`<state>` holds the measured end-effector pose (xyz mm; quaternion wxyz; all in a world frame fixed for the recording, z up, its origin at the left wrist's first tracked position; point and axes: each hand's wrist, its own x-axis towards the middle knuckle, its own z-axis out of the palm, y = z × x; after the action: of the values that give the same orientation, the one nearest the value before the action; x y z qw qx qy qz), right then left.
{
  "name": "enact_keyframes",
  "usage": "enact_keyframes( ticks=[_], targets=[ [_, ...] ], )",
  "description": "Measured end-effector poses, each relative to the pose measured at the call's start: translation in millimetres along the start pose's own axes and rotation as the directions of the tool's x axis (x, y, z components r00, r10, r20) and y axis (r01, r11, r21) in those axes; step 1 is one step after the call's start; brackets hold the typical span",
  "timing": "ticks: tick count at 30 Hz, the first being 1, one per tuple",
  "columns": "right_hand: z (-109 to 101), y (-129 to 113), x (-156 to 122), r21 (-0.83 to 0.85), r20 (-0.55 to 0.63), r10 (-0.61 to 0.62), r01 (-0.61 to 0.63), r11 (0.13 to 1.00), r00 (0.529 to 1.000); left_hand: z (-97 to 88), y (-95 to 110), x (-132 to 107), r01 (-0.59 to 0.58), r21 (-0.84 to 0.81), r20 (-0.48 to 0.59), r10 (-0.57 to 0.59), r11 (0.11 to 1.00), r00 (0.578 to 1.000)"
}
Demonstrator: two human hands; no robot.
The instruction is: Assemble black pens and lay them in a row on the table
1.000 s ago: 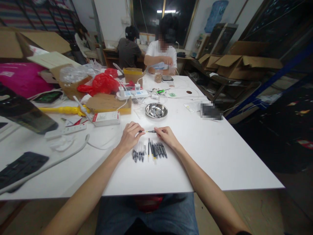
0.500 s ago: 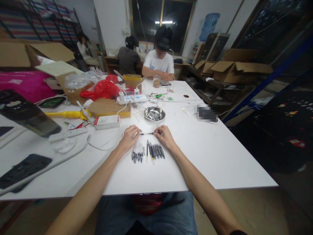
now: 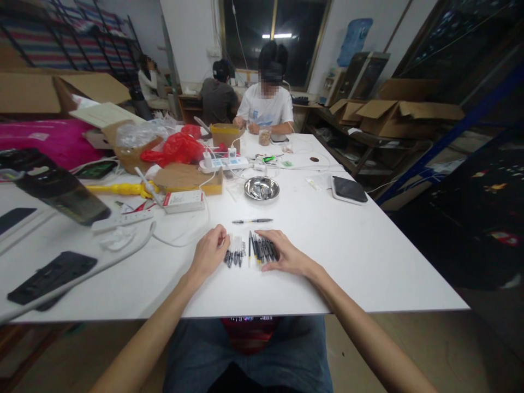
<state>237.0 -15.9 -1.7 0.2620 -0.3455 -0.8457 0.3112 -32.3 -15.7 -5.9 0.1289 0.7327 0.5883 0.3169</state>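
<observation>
A pen lies crosswise on the white table, beyond both hands and apart from them. My left hand is closed with curled fingers beside a group of clear pen barrels with black grips; whether anything is inside the fingers is hidden. Thumb and fingers spread apart, my right hand reaches around the row of black pen parts, at their right side. Thin refills with yellow ends lie between the two groups. Past the crosswise pen stands a round metal dish holding small parts.
On the left are a dark bottle, a power strip, a white cable and a white-and-red box. A black-topped device lies at the right. Across the table sits a person in a white shirt.
Both hands have let go of the pen, which now rests on the table. They have come nearer to me, down to the two groups of pen parts, and the right hand has opened.
</observation>
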Motion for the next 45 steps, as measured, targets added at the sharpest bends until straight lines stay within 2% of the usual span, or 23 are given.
enact_keyframes(
  ticks=[3,7,14,17,24,27,32,35,37,40,42,45],
  targets=[
    [-5.3,0.0,0.7,-0.001,0.111,-0.006,0.006,1.0,0.994,2.6,-0.2,3.5,-0.051,0.036,0.005,0.051,0.998,0.999],
    [-6.8,-3.4,7.9,-0.043,0.164,0.003,0.004,0.999,0.986,5.8,-2.5,3.5,-0.128,0.049,0.025,0.127,0.991,0.992],
    [2.6,0.9,13.5,-0.07,0.13,0.017,-0.008,0.998,0.991,3.8,-1.2,1.2,-0.088,0.049,0.07,0.084,0.995,0.994],
    [3.8,4.3,12.9,-0.066,0.119,0.018,-0.01,0.998,0.993,2.8,-0.8,0.9,-0.085,0.052,0.055,0.082,0.995,0.995],
    [1.3,2.7,16.8,-0.058,0.143,0.002,0.006,0.998,0.99,4.5,-3.0,1.6,0.012,0.251,-0.009,-0.009,0.968,1.0],
    [-0.5,-0.4,18.9,-0.051,0.153,0.014,-0.006,0.999,0.988,5.2,-2.7,1.7,0.012,0.334,-0.005,-0.011,0.942,1.0],
    [-0.4,-2.7,14.6,0.007,0.122,-0.003,0.003,1.0,0.993,5.0,-4.7,-0.4,-0.011,0.318,-0.024,0.02,0.948,1.0],
    [-3.6,-2.9,13.6,0.11,0.054,0.008,-0.014,0.994,0.999,3.6,-4.2,2.3,-0.034,0.215,-0.036,0.043,0.976,0.998],
    [-10.0,-3.2,19.7,0.162,-0.019,0.009,-0.006,0.987,1.0,2.6,-2.1,9.9,-0.099,0.138,-0.036,0.105,0.985,0.994],
    [-22.7,-2.2,41.7,0.147,-0.224,-0.002,0.036,0.988,0.975,2.8,2.5,31.8,-0.235,0.063,-0.066,0.239,0.97,0.969],
    [-28.0,2.0,60.9,0.111,-0.424,0.023,0.027,0.993,0.905,5.0,5.5,50.1,-0.33,0.048,-0.093,0.333,0.943,0.938],
    [-25.3,14.8,84.7,0.091,-0.65,0.066,-0.008,0.996,0.757,11.4,8.5,72.6,-0.407,0.029,-0.151,0.407,0.913,0.901]
  ],
)
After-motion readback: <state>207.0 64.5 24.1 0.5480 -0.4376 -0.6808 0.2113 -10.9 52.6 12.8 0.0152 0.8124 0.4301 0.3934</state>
